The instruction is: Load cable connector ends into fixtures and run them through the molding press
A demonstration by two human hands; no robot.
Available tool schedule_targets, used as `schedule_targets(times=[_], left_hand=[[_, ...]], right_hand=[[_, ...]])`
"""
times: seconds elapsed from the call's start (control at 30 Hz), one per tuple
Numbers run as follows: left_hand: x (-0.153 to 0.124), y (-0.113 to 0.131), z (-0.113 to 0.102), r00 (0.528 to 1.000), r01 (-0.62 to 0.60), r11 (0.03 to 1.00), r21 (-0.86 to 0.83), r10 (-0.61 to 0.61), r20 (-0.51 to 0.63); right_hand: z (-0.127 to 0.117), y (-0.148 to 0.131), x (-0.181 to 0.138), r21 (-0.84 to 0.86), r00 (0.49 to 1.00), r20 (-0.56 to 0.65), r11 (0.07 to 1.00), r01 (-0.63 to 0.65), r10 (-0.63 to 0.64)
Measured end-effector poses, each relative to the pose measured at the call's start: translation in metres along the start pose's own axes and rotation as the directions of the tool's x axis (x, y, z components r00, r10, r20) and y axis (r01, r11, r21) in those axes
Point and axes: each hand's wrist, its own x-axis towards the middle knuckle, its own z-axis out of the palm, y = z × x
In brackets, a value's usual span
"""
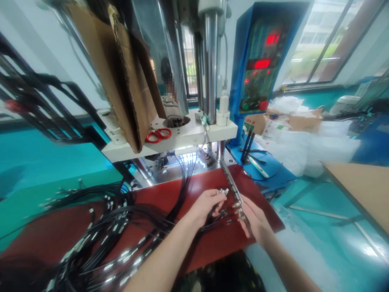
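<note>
metal strip [232,183] is gripped by the right hand [254,219] near the table [221,249]'s right edge; left hand [208,205] pinches a connector [224,191] beside it.

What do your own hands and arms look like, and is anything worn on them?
The left hand and right hand are ungloved, with slim, bare forearms. No sleeve, watch or bracelet shows; rings can't be ruled out. Below, dark clothing with blurred lighter patches is visible.
</note>
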Motion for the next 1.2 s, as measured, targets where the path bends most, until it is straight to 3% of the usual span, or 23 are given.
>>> schedule_targets(times=[0.13,0.27,0.6,0.77,0.8,0.87,0.93,1.03,1.13,1.2], left_hand=[[0.005,-0.010,0.009,0.978,-0.109,0.939,0.327,0.160,-0.134],[0.008,-0.014,0.012,0.955,-0.207,0.838,0.505,0.286,-0.083],[0.008,-0.016,0.012,0.964,-0.175,0.927,0.333,0.231,-0.135],[0.004,-0.009,0.010,0.896,-0.308,0.903,0.300,0.381,-0.227],[0.004,-0.006,0.009,0.890,-0.305,0.914,0.267,0.373,-0.261],[0.005,-0.001,0.007,0.922,-0.235,0.956,0.177,0.277,-0.270],[0.006,0.001,0.003,0.969,-0.131,0.985,0.114,0.151,-0.195],[0.010,0.000,0.000,0.997,-0.010,0.998,0.068,0.015,-0.075],[0.011,-0.004,0.001,0.999,0.035,0.999,0.026,-0.034,-0.034],[0.010,-0.005,0.002,0.999,0.006,0.999,0.032,-0.005,-0.036]], right_hand=[[-0.003,0.001,-0.001,-0.014,0.999,0.034,1.000,0.005,-0.004],[-0.003,0.001,-0.001,-0.021,0.999,0.051,1.000,-0.005,0.006],[-0.003,0.008,0.002,-0.229,0.992,0.126,0.973,0.043,-0.014],[-0.002,0.004,0.002,-0.123,0.995,0.097,0.992,0.008,0.004],[-0.002,0.003,0.001,-0.091,0.997,0.079,0.996,0.011,-0.004],[-0.002,0.004,0.001,-0.042,0.999,0.048,0.999,0.025,-0.023],[-0.003,0.005,0.000,-0.016,0.999,0.025,0.999,0.035,-0.035],[-0.004,0.007,0.000,-0.016,0.999,0.027,1.000,0.026,-0.026],[-0.005,0.008,-0.001,-0.040,0.999,0.037,0.999,0.013,-0.011],[-0.005,0.007,-0.001,-0.053,0.999,0.049,0.998,0.018,-0.016]])
